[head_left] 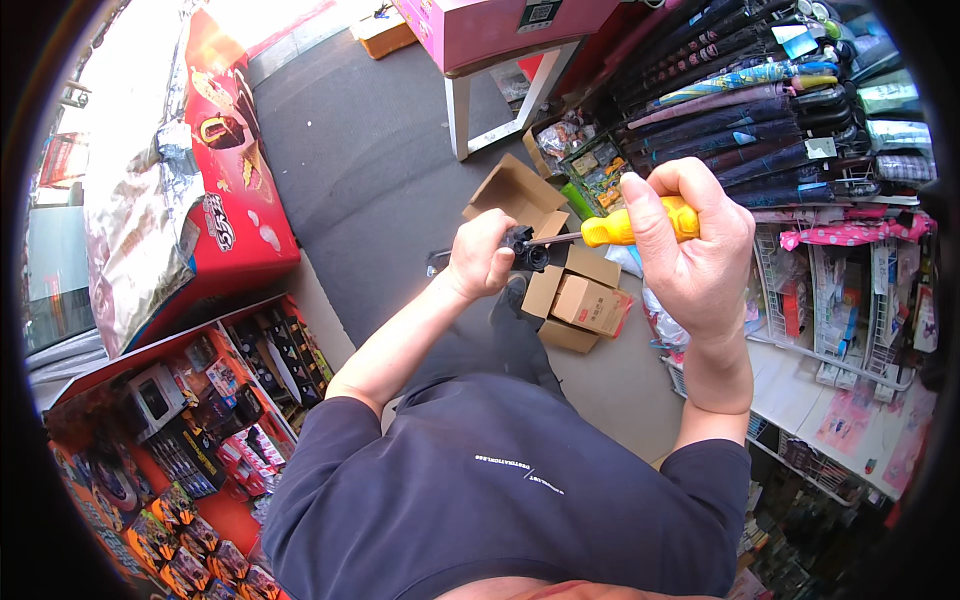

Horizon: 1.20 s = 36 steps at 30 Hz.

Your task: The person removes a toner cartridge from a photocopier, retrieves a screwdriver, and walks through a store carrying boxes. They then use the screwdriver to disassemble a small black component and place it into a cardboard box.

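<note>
My right hand [688, 245] is wrapped round the yellow handle of a screwdriver [612, 230], thumb along its side. The metal shaft points left, and its tip meets a small black part [527, 250] with a round opening. My left hand [482, 253] grips that black part, fingers curled over it. What exactly the black part is, I cannot make out, and the screwdriver's tip is hidden against it. Both hands are held up in front of my body, above the floor and the cardboard boxes.
Below my hands stand an opened cardboard box [520, 195] and another holding a small carton [590, 305]. Folded umbrellas [730, 110] hang at the right above a white shelf [800, 385]. A red covered chest [235, 200] and a goods rack [190, 420] are left; a pink table [510, 30] is ahead.
</note>
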Each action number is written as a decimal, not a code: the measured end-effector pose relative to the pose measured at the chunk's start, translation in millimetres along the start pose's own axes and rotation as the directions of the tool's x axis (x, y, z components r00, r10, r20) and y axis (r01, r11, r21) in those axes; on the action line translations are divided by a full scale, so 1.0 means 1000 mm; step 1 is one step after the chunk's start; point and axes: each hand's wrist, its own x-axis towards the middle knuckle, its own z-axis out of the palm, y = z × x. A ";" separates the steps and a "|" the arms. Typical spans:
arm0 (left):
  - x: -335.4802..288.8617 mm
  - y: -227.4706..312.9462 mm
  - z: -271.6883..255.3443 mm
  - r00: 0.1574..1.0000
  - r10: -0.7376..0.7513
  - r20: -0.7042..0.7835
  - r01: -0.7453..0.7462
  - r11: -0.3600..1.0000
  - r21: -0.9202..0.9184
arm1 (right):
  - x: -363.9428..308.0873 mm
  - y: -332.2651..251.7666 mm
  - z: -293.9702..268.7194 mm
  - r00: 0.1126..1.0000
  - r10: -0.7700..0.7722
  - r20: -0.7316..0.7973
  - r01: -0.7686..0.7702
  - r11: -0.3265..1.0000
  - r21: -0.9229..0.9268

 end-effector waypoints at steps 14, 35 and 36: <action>-0.003 0.003 -0.014 0.996 0.079 -0.038 -0.074 0.989 0.126 | -0.002 -0.034 -0.007 0.986 0.154 0.063 -0.142 0.978 -0.154; -0.003 0.020 -0.030 0.991 0.123 -0.057 -0.113 0.982 0.152 | -0.007 -0.040 -0.036 0.915 0.285 0.284 -0.290 0.957 -0.026; -0.003 0.020 -0.030 0.991 0.127 -0.052 -0.119 0.984 0.134 | -0.008 -0.041 -0.037 0.913 0.285 0.293 -0.287 0.957 -0.036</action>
